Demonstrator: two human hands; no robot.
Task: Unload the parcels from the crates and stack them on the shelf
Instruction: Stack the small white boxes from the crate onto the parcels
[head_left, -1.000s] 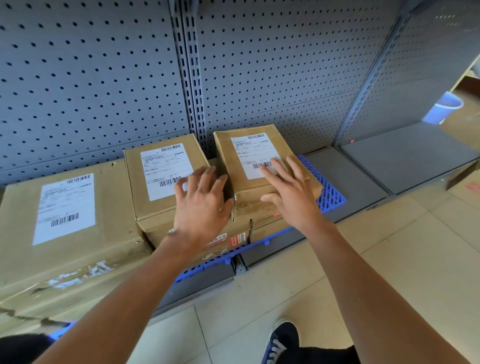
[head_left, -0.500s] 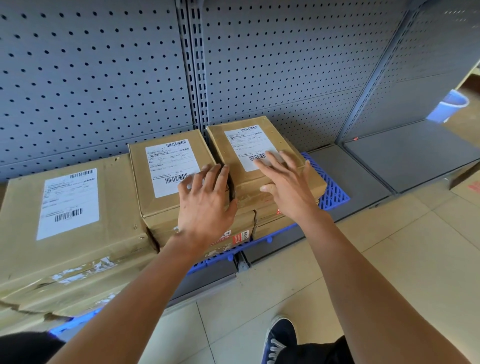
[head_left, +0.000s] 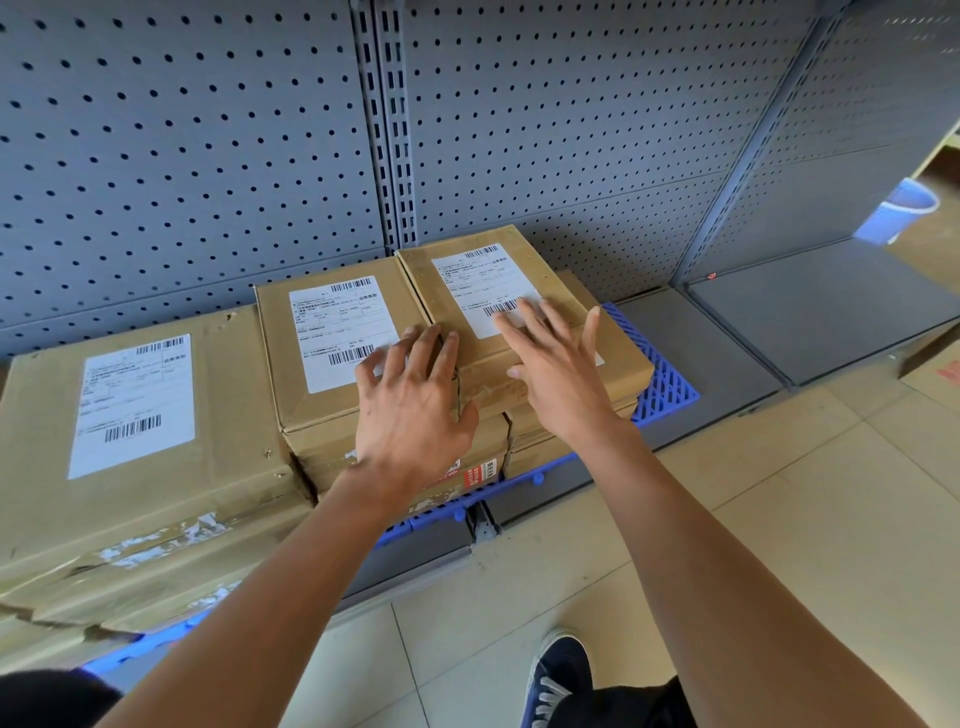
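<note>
I rest my left hand (head_left: 410, 410) and right hand (head_left: 558, 371), fingers spread flat, on two stacked parcels (head_left: 524, 332) on the shelf (head_left: 717, 353).

Grey pegboard back wall (head_left: 545, 130) w/ slotted metal uprights (head_left: 387, 119), beige tiled floor (head_left: 779, 519) below, blue bucket (head_left: 896, 210) at far right, bright even light.

A grey pegboard panel (head_left: 182, 156) filled the upper frame, a blue bucket (head_left: 896, 210) sat at the far right edge, pale floor tiles (head_left: 779, 519) covered the lower right, and a dark sneaker (head_left: 558, 670) showed at the bottom centre.
</note>
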